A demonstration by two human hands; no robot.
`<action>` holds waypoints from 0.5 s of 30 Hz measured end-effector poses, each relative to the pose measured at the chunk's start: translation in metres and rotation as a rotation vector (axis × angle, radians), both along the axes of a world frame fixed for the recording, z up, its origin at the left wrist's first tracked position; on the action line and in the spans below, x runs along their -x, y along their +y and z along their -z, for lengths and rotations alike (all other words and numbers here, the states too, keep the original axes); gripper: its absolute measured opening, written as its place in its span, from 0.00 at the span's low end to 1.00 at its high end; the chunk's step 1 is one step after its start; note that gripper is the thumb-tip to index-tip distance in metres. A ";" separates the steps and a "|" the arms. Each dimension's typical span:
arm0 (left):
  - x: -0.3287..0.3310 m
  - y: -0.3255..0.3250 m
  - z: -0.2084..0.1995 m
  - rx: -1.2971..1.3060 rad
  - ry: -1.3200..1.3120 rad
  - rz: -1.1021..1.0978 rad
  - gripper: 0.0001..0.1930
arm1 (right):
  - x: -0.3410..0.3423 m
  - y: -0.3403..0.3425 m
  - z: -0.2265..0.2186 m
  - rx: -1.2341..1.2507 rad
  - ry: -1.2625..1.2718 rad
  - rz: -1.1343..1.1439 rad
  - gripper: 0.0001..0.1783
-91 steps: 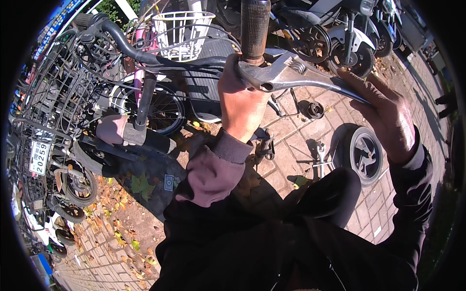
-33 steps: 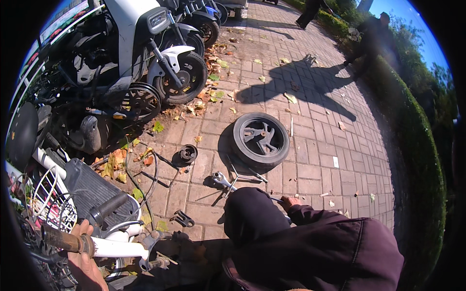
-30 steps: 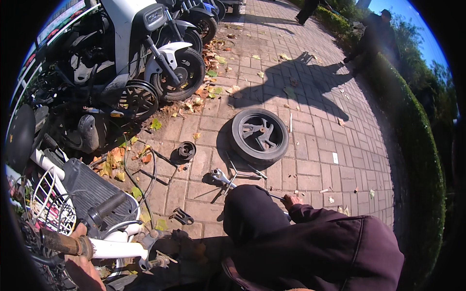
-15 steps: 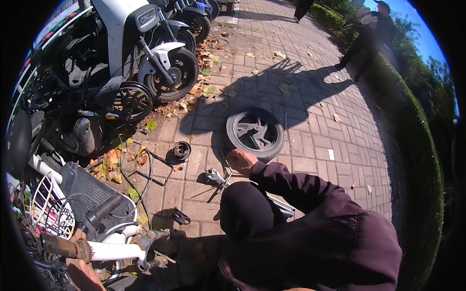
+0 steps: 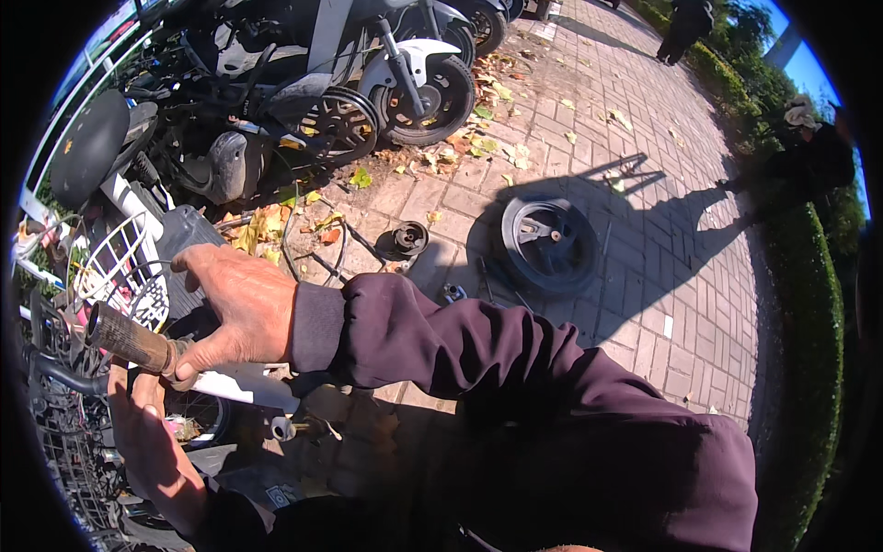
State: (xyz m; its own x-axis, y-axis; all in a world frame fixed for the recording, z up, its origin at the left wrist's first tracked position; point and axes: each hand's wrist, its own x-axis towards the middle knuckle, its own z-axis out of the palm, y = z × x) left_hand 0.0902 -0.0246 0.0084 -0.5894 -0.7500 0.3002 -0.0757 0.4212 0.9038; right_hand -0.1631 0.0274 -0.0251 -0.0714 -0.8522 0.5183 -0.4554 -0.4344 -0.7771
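Observation:
A white metal tube [image 5: 244, 388] with a rusty brown end [image 5: 129, 337] and a rusty collar lies across the lower left. My left hand [image 5: 156, 451] holds it from below, its fingertips going behind the rusty part. Above the tube, my right hand [image 5: 244, 308] has its fingers stretched out and apart, with the thumb at the collar. Part of the tube is hidden behind that hand. Close by are a white wire basket [image 5: 120, 253] and a dark ribbed panel [image 5: 187, 235].
A wheel with tyre [image 5: 581, 253] lies on the brick paving, near a dark round hub-like part [image 5: 410, 238]. Parked scooters [image 5: 428, 97] line the upper left. A person [image 5: 814, 161] is by the hedge [image 5: 796, 304]; another person [image 5: 688, 28] is farther off.
My right hand has come from beside the wheel over to the tube's collar. The view has shifted left, and the tube's rusty end now sits higher. The person by the hedge has changed position.

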 end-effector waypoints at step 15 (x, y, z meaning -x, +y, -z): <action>0.014 0.027 -0.017 -0.178 0.411 -0.225 0.30 | 0.017 -0.005 -0.025 -0.014 -0.279 -0.117 0.26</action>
